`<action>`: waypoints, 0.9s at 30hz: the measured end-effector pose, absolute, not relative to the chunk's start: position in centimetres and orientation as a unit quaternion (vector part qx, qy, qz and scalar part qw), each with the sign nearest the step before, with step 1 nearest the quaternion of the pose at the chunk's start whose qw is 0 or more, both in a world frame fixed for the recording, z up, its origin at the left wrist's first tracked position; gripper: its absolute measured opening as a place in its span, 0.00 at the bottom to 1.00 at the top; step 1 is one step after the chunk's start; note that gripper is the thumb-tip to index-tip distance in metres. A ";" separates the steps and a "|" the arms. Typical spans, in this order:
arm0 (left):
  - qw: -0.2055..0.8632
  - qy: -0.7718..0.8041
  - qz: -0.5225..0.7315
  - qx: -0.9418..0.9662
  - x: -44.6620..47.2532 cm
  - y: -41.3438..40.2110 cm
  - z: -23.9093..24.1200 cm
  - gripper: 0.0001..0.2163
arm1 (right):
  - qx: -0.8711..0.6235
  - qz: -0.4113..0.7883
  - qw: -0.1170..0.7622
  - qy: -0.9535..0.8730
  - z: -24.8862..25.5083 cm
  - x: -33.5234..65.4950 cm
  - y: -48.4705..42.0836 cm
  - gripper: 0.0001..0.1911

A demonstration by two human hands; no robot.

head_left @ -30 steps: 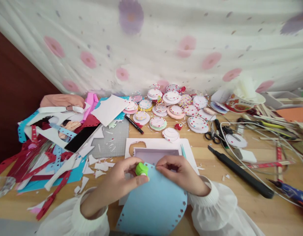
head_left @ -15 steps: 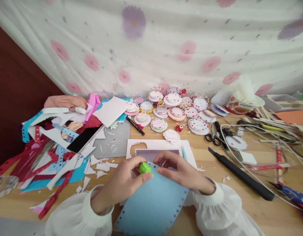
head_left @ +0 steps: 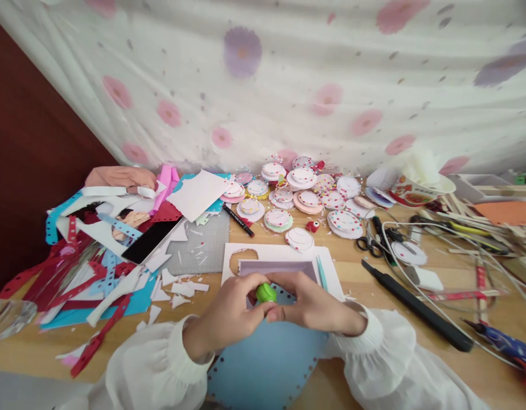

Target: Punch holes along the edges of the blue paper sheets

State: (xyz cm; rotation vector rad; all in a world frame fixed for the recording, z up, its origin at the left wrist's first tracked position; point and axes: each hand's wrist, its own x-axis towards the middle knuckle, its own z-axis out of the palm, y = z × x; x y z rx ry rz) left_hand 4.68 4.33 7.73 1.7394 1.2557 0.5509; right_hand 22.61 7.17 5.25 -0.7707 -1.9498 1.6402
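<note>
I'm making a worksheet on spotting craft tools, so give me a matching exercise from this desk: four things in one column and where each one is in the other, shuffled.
Things:
1. green punch
2. scissors
3. black marker
4. blue sheet

Places:
a. lying flat, right of the paper discs
b. gripped in the left hand, close against the right hand
c. under both hands, small holes along its edge
d. beside the grey cutting mat, left of the discs

Pairs: 1-b, 2-a, 3-d, 4-c
</note>
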 end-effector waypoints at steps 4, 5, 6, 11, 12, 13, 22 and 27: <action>0.456 0.505 0.227 0.697 4.6 4.5 7.6 0.06 | -0.264 0.619 0.247 -0.697 5.1 22.4 7.2 0.17; 0.459 0.503 0.225 0.696 4.6 4.5 7.6 0.06 | -0.262 0.620 0.248 -0.697 5.2 22.4 7.3 0.17; 0.464 0.502 0.224 0.695 4.6 4.6 7.7 0.06 | -0.262 0.618 0.244 -0.699 5.2 22.4 7.4 0.18; 0.507 0.511 0.236 0.653 4.4 4.8 7.5 0.08 | -0.319 0.570 0.189 -0.733 5.3 23.5 7.7 0.29; 0.516 0.509 0.240 0.646 4.2 4.9 7.4 0.09 | -0.341 0.550 0.174 -0.743 5.3 23.9 7.7 0.26; 0.525 0.505 0.243 0.641 4.0 4.9 7.3 0.10 | -0.361 0.529 0.159 -0.751 5.2 24.3 7.6 0.19; 0.475 0.507 0.224 0.683 2.3 4.6 7.8 0.14 | -0.439 0.469 0.121 -0.756 6.2 26.5 6.8 0.15; 0.449 0.503 0.249 0.695 2.2 4.3 8.0 0.14 | -0.463 0.444 0.126 -0.757 7.3 26.6 6.6 0.14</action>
